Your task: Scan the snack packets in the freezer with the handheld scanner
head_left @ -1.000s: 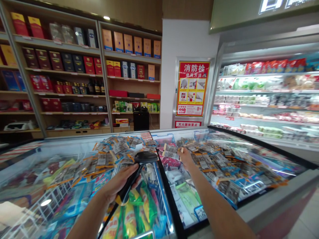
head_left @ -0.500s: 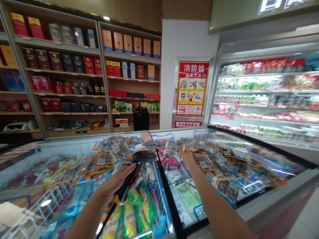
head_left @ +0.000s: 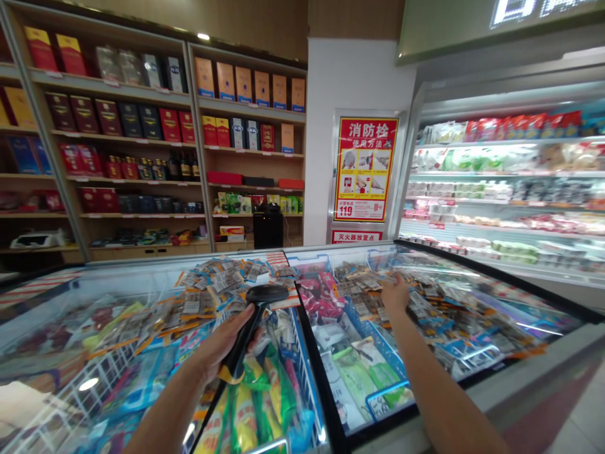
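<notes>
My left hand (head_left: 236, 340) is wrapped round the handle of a black barcode scanner (head_left: 267, 294) with yellow trim, its head tilted up and its cord trailing down. Below the scanner, yellow and green bags (head_left: 246, 410) fill a white wire basket. Across the divider, my right hand (head_left: 396, 293) reaches in among small brown snack packets (head_left: 363, 299) with orange and blue edges. Its fingertips are blurred, and I cannot tell whether a packet is between them. More such packets (head_left: 227, 277) lie in a heap beyond the scanner.
A black-edged divider (head_left: 316, 353) separates the freezer's two sides. On the right are pink bags (head_left: 326, 296), green-and-white bags (head_left: 354, 372) and a blue basket rim (head_left: 368, 331). Behind stand shelves of boxes (head_left: 243, 82), a fire-hydrant poster (head_left: 363, 167) and a lit chiller (head_left: 510, 189).
My right hand has moved to the right, away from the pink bags. The packet it pinched no longer shows there, and more of the blue basket is visible. The scanner has barely shifted left.
</notes>
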`<state>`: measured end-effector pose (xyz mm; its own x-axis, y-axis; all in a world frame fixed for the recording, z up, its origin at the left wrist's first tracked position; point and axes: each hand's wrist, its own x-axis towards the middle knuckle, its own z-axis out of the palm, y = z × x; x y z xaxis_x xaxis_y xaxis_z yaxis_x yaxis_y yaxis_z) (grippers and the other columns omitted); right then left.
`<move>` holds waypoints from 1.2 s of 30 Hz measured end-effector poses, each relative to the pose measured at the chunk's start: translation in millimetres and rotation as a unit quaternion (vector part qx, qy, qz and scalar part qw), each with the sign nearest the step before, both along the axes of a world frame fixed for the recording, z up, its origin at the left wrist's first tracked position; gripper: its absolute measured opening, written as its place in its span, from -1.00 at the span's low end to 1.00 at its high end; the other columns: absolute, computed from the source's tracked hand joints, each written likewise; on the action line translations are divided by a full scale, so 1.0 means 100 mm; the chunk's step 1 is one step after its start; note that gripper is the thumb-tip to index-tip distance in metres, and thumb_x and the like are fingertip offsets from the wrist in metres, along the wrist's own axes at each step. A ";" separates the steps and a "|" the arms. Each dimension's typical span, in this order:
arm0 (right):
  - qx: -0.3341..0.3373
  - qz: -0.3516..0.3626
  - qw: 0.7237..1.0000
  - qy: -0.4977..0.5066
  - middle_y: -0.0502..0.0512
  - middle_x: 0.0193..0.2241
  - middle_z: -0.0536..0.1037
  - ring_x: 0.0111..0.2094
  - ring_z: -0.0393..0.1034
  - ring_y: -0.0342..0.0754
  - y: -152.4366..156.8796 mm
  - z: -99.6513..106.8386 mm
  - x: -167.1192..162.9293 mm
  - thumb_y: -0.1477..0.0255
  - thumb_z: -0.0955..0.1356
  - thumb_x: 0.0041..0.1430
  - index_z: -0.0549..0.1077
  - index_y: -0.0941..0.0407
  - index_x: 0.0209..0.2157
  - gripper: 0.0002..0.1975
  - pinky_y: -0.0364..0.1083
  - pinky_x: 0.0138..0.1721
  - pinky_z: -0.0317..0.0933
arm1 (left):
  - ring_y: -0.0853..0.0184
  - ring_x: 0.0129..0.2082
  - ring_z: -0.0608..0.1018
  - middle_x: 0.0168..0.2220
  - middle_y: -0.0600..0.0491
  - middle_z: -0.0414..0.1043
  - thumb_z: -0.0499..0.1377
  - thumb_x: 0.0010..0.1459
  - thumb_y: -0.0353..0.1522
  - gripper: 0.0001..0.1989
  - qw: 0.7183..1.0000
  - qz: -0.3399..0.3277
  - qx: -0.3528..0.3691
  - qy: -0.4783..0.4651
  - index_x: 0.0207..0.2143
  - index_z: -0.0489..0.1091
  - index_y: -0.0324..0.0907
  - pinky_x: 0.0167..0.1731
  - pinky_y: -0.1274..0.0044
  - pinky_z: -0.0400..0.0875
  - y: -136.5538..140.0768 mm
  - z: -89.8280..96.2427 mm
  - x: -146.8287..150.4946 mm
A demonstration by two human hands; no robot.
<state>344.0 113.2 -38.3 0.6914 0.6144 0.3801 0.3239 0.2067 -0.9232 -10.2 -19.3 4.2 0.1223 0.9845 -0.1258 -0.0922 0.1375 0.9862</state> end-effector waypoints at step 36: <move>-0.229 0.579 0.664 0.415 0.05 -0.64 0.42 -0.71 0.24 -0.18 -1.12 0.40 -1.55 0.13 0.21 0.00 0.33 0.18 -0.48 -0.63 -0.17 -0.70 0.16 | 0.11 -0.23 0.48 -0.39 -0.12 0.47 0.05 -0.03 -0.33 -0.82 0.833 0.327 0.050 0.444 -0.39 0.37 -0.21 -0.35 0.45 0.29 1.02 -0.26 -0.21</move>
